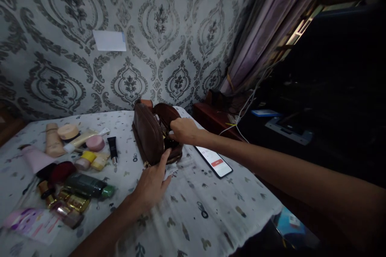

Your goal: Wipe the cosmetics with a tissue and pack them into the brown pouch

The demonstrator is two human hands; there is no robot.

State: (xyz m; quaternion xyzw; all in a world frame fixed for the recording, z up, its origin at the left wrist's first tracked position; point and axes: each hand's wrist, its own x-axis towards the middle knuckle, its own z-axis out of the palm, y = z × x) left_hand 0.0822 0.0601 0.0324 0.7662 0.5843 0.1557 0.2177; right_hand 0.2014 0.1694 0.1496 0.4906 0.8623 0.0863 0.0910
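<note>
A brown bag stands open between scattered cosmetics and a phone the right forearm partly covers. The right hand curls at the bag's mouth, grip unclear; the left hand, loosely spread, touches its edge.

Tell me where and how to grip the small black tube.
I'd pinch the black tube across its slim middle, from above and the right: it lies flat, a pink round case sits close on its left, and the brown bag stands farther off rightward.
</note>
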